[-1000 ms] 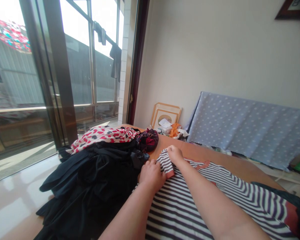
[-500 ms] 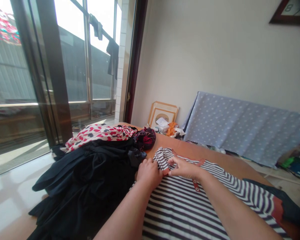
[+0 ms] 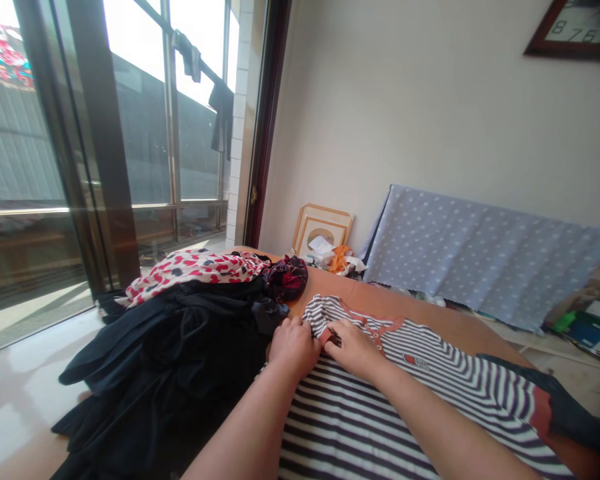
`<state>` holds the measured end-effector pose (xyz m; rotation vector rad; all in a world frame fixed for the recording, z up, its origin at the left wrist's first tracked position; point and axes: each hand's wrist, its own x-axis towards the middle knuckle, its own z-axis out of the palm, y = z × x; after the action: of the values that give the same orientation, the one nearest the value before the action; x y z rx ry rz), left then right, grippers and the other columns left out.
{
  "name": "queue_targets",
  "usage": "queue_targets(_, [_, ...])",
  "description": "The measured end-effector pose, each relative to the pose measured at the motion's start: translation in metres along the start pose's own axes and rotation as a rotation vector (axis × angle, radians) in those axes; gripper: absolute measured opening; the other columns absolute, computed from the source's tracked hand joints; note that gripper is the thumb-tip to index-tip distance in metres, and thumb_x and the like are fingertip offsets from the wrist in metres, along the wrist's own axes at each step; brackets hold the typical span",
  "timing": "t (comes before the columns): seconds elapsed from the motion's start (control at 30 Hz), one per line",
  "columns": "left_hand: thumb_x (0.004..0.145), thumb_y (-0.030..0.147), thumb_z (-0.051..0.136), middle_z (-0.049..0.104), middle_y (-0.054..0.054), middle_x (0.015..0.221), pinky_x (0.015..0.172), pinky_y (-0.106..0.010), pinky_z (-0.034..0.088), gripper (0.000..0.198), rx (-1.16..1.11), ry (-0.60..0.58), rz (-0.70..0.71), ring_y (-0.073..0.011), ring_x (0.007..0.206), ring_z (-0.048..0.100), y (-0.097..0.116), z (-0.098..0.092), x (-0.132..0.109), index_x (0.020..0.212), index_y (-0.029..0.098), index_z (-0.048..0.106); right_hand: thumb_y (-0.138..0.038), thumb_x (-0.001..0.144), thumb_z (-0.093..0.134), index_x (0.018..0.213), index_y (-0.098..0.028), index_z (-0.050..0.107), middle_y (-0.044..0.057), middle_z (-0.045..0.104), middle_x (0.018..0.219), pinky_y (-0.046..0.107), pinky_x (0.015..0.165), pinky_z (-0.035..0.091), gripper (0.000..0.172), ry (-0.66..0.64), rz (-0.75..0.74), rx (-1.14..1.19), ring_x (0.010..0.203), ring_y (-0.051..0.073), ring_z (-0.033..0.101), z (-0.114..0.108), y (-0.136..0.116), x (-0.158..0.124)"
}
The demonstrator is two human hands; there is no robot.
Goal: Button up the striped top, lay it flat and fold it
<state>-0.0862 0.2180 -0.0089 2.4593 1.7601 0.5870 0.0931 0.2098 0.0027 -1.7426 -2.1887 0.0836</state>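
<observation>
- Bright rm, big window (image 3: 145, 133) on the L, plain wall (image 3: 405, 100) behind; brown tabletop (image 3: 360, 293) in front, w/ polka-dot cloth (image 3: 480, 253) draped beyond it.
- Striped top (image 3: 330, 400) lies front-up on the tabletop, approx. centre to R, both forearms reaching over it. Rust neckband & button placket (image 3: 376, 337) at the far end, small patch (image 3: 415, 361) on the chest.
- R hand (image 3: 354, 345): thumb & forefinger pinched on the rust cuff (image 3: 325, 336) of the sleeve nearest the pile.
- L hand (image 3: 294, 347): right beside that cuff, fingers curled down at the top's L edge. Fingertips hidden, so can't tell if it's gripping fabric or just pressing.
- Done, my read: body spread out pretty flat, front showing; L-side sleeve (image 3: 316, 308) bent back twd the person, cuff now btwn the hands.
- Not done: that sleeve looks bunched, not smoothed; R-side sleeve (image 3: 510, 387) lies straight out, wrinkled, its cuff (image 3: 542, 408) by a dark garment (image 3: 575, 408); body's full width, not doubled over. So I'd call it early-ish.
- Also on the L: dark clothes (image 3: 180, 347) in a loose heap, heart-print cloth (image 3: 200, 267) & dark red bundle (image 3: 286, 279) at its far end, all unsorted-looking.
</observation>
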Motion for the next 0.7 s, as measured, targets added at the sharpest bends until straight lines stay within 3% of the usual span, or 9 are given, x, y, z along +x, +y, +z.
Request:
queue_targets(0.2, [0.091, 0.042, 0.040, 0.064, -0.011, 0.117, 0.088, -0.041, 0.045, 0.037, 0.017, 0.011, 0.005, -0.0297, 0.107, 0.056, 0.001, 0.000, 0.000, 0.109, 0.023, 0.067, -0.051, 0.091, 0.053, 0.107, -0.029, 0.067, 0.006, 0.064, 0.107, 0.032, 0.082, 0.041, 0.030, 0.095, 0.111, -0.088, 0.098, 0.023, 0.060, 0.008, -0.008, 0.007])
queue_targets(0.43, [0.090, 0.043, 0.041, 0.064, -0.011, 0.118, 0.089, -0.040, 0.044, 0.038, 0.019, -0.006, 0.005, -0.0292, 0.108, 0.056, 0.001, -0.004, -0.001, 0.110, 0.023, 0.066, -0.026, 0.091, 0.050, 0.097, -0.024, 0.064, 0.007, 0.065, 0.110, 0.031, 0.080, 0.038, 0.016, 0.196, 0.112, -0.224, 0.099, 0.023, 0.060, 0.005, -0.010, 0.011])
queue_targets(0.6, [0.091, 0.047, 0.040, 0.063, -0.012, 0.121, 0.091, -0.041, 0.044, 0.041, 0.001, -0.032, -0.012, -0.0300, 0.111, 0.055, 0.003, -0.008, -0.002, 0.111, 0.023, 0.066, -0.032, 0.089, 0.053, 0.098, -0.023, 0.059, 0.007, 0.068, 0.101, 0.033, 0.081, 0.036, 0.014, 0.144, 0.093, -0.245, 0.096, 0.025, 0.060, 0.006, -0.007, 0.009])
queue_targets(0.7, [0.088, 0.048, 0.044, 0.063, -0.012, 0.120, 0.091, -0.041, 0.044, 0.040, 0.001, -0.028, -0.009, -0.0302, 0.111, 0.054, 0.003, -0.008, -0.002, 0.111, 0.023, 0.066, -0.019, 0.086, 0.052, 0.099, -0.022, 0.057, 0.008, 0.067, 0.100, 0.035, 0.085, 0.034, 0.015, 0.157, 0.087, -0.309, 0.098, 0.025, 0.059, 0.005, -0.002, 0.007])
